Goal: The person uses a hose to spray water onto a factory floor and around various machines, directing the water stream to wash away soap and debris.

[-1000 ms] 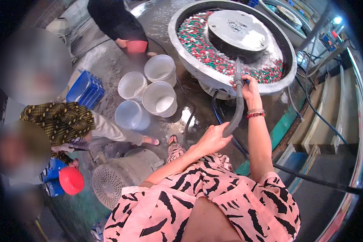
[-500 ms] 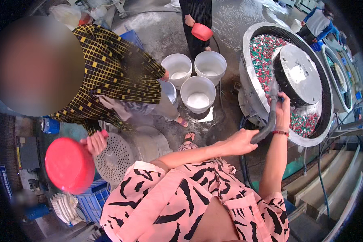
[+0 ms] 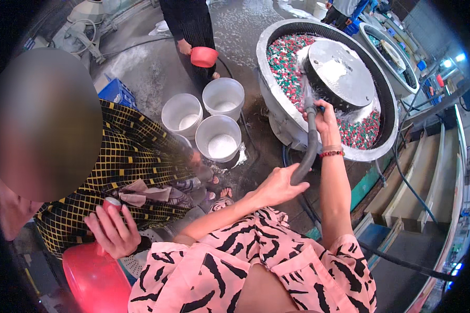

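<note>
My right hand [image 3: 325,124] is closed around the front end of a dark grey hose [image 3: 312,143], over the near rim of a big round tub [image 3: 269,78]. Further back along the same hose, my left hand [image 3: 282,186] grips it from the side. Water appears to spray from the nozzle, though the stream is blurred. Small red, green and white pieces [image 3: 286,65] fill the tub's ring-shaped channel. In its middle stands a round metal hub [image 3: 344,78] with white foam around its base.
At my left, a co-worker's hand [image 3: 115,229] holds a red pan [image 3: 96,279] by its handle. White buckets [image 3: 218,138] stand on the wet floor. Beyond them another person carries a red pan [image 3: 203,56]. Long troughs [image 3: 431,172] and a second tub [image 3: 389,55] lie right.
My view has turned, so tub and buckets sit further left. The co-worker with the red pan is nearer my left side, pan lower. Both my hands stay on the hose.
</note>
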Demonstrator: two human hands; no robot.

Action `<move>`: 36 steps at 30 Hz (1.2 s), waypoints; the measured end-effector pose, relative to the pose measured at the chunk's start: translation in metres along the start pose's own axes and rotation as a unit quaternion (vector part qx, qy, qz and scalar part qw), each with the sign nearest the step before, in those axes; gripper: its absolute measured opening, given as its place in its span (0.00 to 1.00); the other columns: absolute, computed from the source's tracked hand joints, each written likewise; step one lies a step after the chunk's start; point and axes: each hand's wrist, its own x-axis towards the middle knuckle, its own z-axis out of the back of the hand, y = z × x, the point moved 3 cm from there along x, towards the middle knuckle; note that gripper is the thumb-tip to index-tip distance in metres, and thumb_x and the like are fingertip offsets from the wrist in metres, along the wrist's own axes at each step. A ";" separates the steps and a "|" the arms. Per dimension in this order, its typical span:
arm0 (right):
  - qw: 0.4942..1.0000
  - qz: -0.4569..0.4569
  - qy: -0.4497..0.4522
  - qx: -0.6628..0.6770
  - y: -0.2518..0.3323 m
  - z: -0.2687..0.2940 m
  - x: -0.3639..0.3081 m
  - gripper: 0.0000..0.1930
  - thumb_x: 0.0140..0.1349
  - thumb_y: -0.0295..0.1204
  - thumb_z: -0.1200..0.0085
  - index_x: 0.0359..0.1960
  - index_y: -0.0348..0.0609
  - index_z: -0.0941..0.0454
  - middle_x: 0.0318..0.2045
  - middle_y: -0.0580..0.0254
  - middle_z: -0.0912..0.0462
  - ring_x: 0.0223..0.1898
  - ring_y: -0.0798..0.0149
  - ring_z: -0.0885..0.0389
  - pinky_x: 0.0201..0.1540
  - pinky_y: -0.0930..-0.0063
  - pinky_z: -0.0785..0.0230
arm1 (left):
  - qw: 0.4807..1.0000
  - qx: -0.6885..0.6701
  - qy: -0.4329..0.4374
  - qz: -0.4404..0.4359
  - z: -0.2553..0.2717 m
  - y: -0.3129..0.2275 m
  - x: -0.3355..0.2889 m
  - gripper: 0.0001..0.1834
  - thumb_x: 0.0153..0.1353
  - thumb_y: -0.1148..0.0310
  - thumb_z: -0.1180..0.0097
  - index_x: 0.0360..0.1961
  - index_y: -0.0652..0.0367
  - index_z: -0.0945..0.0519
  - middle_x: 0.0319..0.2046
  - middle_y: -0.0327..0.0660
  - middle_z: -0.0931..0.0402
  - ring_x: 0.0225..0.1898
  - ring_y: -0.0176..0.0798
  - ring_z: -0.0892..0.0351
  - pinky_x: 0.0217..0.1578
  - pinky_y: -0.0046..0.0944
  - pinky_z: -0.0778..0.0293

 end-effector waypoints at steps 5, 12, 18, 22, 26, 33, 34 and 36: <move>0.999 -0.003 -0.046 0.026 0.008 0.037 -0.009 0.15 0.46 0.27 0.53 0.36 0.35 0.37 0.35 0.46 0.32 0.34 0.41 0.28 0.30 0.58 0.30 | 1.000 0.011 0.021 0.017 -0.016 0.009 0.011 0.21 0.50 0.64 0.42 0.45 0.62 0.28 0.14 0.36 0.37 0.18 0.26 0.40 0.21 0.31 0.38; 0.995 -0.024 -0.073 0.070 0.017 0.083 -0.004 0.20 0.46 0.28 0.52 0.41 0.34 0.40 0.38 0.44 0.33 0.38 0.40 0.30 0.31 0.57 0.31 | 0.999 0.036 0.008 -0.029 -0.023 0.007 0.034 0.19 0.50 0.64 0.43 0.40 0.65 0.28 0.13 0.45 0.32 0.16 0.31 0.35 0.20 0.37 0.37; 0.996 -0.055 -0.043 0.058 0.016 0.027 0.015 0.18 0.46 0.28 0.54 0.39 0.32 0.39 0.37 0.45 0.32 0.37 0.42 0.29 0.33 0.56 0.31 | 0.998 0.053 -0.032 0.016 -0.011 0.001 0.026 0.22 0.50 0.66 0.43 0.46 0.63 0.29 0.15 0.46 0.32 0.17 0.29 0.36 0.21 0.35 0.35; 0.997 -0.060 0.001 0.039 0.014 -0.005 0.013 0.17 0.47 0.27 0.55 0.39 0.30 0.39 0.34 0.42 0.31 0.34 0.44 0.28 0.32 0.57 0.31 | 0.999 0.012 -0.032 0.029 -0.005 -0.002 0.013 0.21 0.49 0.69 0.44 0.47 0.61 0.29 0.17 0.41 0.30 0.21 0.26 0.34 0.24 0.33 0.34; 0.998 -0.045 0.012 0.029 0.005 -0.011 -0.006 0.17 0.47 0.27 0.56 0.39 0.29 0.39 0.33 0.41 0.31 0.33 0.44 0.28 0.31 0.57 0.31 | 0.999 0.017 -0.037 0.009 -0.008 -0.001 -0.004 0.21 0.49 0.70 0.44 0.47 0.61 0.29 0.16 0.41 0.31 0.19 0.27 0.34 0.24 0.33 0.34; 0.997 -0.008 -0.024 0.077 0.003 0.064 -0.056 0.09 0.46 0.26 0.54 0.30 0.40 0.36 0.39 0.44 0.35 0.39 0.39 0.32 0.32 0.52 0.31 | 0.998 0.062 0.009 -0.027 -0.043 -0.006 -0.022 0.21 0.47 0.68 0.43 0.43 0.65 0.28 0.14 0.46 0.31 0.16 0.32 0.33 0.21 0.37 0.36; 0.992 -0.038 -0.030 0.113 0.004 0.075 -0.064 0.08 0.45 0.26 0.52 0.28 0.42 0.36 0.40 0.44 0.35 0.39 0.38 0.32 0.32 0.50 0.31 | 0.998 0.059 0.022 -0.030 -0.051 -0.012 -0.026 0.20 0.47 0.68 0.43 0.43 0.65 0.28 0.13 0.47 0.32 0.15 0.32 0.34 0.20 0.38 0.36; 0.995 -0.013 -0.052 0.080 0.007 0.095 -0.083 0.13 0.46 0.27 0.54 0.33 0.35 0.37 0.40 0.39 0.33 0.38 0.40 0.30 0.34 0.55 0.31 | 0.996 0.069 0.045 -0.031 -0.067 -0.017 -0.028 0.21 0.46 0.68 0.43 0.42 0.66 0.28 0.15 0.51 0.30 0.17 0.37 0.29 0.23 0.39 0.33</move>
